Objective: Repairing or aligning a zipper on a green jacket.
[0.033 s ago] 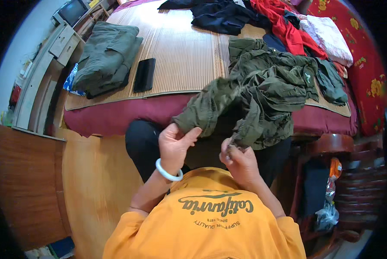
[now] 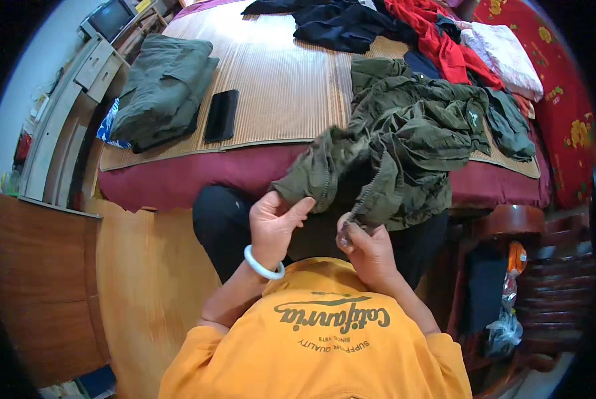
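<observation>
Dark trousers (image 2: 219,223) partly hidden by olive garment (image 2: 421,143), yellow shirt (image 2: 318,359) (the wearer's) cut off below.

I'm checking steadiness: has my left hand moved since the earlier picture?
Yes, slightly: your left hand has shifted rightward, judged against the black phone lying on the mat.

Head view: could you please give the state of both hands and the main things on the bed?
Dark green garment: rumpled, zipper edges apart
Left hand: closed on its edge
Right hand: closed on another edge
Grey-green clothing: folded, stacked
Black phone: lying flat, unlit
Red garment: crumpled
Black clothing: crumpled
White cloth: folded
</observation>
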Available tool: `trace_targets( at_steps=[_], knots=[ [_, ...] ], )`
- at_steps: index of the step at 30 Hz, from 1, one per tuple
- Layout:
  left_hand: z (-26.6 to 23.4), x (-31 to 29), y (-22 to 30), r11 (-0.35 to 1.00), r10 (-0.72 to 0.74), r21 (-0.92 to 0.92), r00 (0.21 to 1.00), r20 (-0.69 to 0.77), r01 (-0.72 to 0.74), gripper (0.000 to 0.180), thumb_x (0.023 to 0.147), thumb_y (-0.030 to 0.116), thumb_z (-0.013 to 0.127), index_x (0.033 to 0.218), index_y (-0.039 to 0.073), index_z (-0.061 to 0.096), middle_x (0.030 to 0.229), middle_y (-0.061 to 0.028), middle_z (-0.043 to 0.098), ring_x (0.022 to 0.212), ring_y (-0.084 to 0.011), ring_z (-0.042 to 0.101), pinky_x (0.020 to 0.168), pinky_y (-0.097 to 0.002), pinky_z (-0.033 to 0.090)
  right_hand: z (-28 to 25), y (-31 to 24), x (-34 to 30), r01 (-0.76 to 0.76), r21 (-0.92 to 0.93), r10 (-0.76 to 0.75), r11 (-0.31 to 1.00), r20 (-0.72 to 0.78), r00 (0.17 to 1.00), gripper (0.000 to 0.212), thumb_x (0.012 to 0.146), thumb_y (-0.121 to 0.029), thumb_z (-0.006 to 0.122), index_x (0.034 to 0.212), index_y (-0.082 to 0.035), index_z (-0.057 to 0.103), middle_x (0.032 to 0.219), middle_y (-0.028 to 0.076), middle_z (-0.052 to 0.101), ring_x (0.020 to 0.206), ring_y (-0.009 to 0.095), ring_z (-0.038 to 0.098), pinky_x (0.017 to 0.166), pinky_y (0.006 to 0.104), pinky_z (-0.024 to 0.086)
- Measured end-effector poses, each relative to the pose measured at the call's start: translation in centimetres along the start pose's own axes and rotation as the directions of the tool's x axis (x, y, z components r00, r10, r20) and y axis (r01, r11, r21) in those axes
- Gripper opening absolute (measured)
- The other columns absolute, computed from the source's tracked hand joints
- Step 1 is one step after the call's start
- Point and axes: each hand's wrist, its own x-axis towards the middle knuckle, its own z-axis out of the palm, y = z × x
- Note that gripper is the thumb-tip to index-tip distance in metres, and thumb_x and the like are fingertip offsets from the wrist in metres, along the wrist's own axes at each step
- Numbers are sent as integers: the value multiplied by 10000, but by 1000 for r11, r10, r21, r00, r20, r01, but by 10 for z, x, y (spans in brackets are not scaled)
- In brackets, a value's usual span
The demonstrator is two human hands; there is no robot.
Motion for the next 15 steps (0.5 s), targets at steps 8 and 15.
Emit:
trace_targets(
  at_steps=[8, 15],
  knots=[
    [11, -4, -12, 938, -234, -232, 964, 128, 259, 204, 851, 77, 686, 1050, 39, 664, 898, -18, 680, 675, -71, 594, 590, -198, 491, -10, 15, 5, -19, -282, -49, 959, -233, 971, 86, 880, -146, 658, 893, -60, 661, 753, -30, 627, 621, 55, 526, 562, 217, 400],
    [5, -1, -10, 812, -339, -404, 904, 261, 421, 203, 848, 23, 665, 1050, 36, 655, 932, -48, 684, 766, -141, 662, 701, -247, 566, -9, 15, 6, 5, -234, -60, 972, -231, 971, 88, 877, -153, 666, 889, -66, 665, 743, -35, 627, 609, 57, 529, 557, 217, 403]
  ],
)
